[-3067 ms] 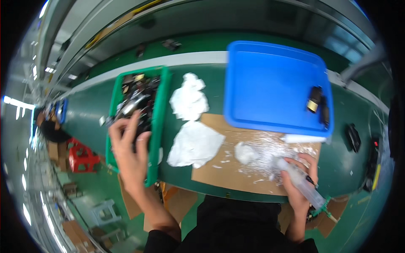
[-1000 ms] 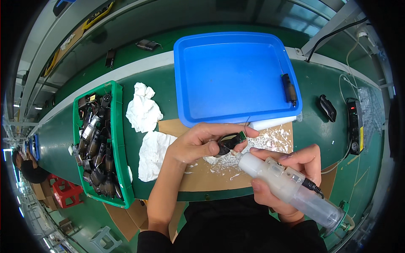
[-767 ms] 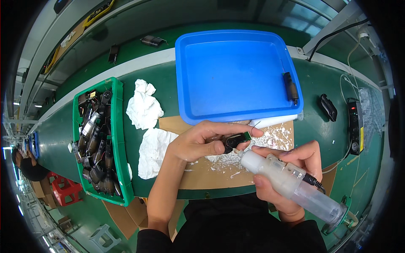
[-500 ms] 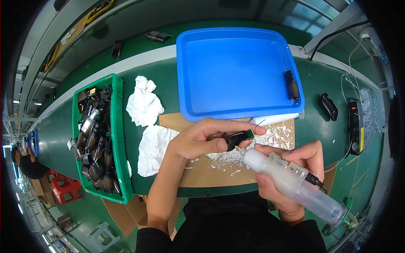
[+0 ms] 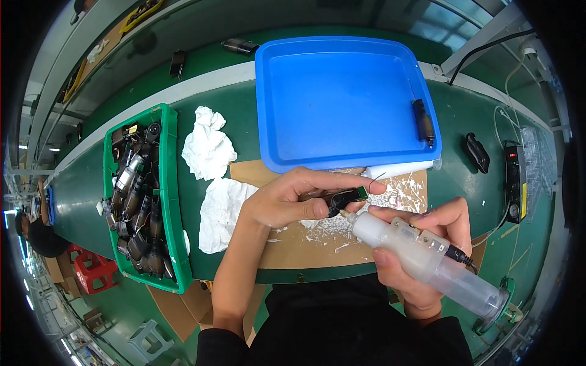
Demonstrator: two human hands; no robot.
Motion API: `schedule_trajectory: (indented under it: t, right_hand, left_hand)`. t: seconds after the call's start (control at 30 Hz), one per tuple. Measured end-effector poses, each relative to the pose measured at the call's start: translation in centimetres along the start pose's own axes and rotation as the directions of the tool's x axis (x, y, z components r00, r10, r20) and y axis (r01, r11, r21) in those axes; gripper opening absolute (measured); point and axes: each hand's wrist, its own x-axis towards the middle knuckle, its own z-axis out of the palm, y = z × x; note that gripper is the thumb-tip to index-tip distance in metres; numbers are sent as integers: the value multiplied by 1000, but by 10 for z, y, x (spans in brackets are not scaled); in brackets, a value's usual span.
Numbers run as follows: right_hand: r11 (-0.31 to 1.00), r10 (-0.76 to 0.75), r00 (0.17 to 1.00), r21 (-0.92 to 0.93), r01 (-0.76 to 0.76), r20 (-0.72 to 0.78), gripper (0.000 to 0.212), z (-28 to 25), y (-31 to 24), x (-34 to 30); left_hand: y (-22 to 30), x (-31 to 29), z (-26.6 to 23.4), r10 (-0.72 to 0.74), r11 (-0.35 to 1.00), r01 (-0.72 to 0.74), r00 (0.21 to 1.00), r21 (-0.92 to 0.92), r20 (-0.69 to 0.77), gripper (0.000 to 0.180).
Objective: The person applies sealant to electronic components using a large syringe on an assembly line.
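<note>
My left hand (image 5: 299,198) pinches a small black plastic housing (image 5: 342,200) with a green circuit board at one end and a thin wire sticking up. My right hand (image 5: 427,244) is wrapped round a large translucent dispensing syringe (image 5: 421,256), which has a clamp fitting and a black cable on its barrel. The syringe's nozzle points up and left, at the near side of the housing; whether it touches I cannot tell. Beneath both hands lies brown cardboard (image 5: 342,259) smeared with white paste.
A blue tray (image 5: 342,161) at the back holds one dark cylindrical part (image 5: 422,123). At left, a green crate (image 5: 180,244) is full of similar parts, beside crumpled white cloths (image 5: 207,143). A black part (image 5: 476,154) and a power strip (image 5: 514,183) are on the right.
Both hands hold nearly the same pose, with the nozzle still at the housing. The syringe's rear end has shifted slightly right. Far left, another person's arm has moved.
</note>
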Motion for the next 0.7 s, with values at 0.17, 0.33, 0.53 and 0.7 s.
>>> schedule_trajectory:
  t: [0.17, 0.33, 0.53, 0.7]
  right_hand:
    - [1000, 11, 1000, -24, -10, 22, 52, -2, -2, -2]
    - [1000, 11, 1000, -21, -10, 16, 52, -1, -5, -4]
    - [998, -27, 990, -46, 34, 138, 52, -8, -7, 0]
    - [999, 36, 999, -40, -36, -1, 54, -4, -6, -5]
  left_hand:
    - [0, -3, -2, -21, 1000, 21, 1000, 21, 10, 78]
    - [2, -1, 3, -6, 1000, 6, 1000, -12, -1, 74]
    - [3, -2, 2, -11, 999, 11, 1000, -37, 11, 73]
    - [1, -2, 2, -33, 997, 34, 999, -65, 19, 73]
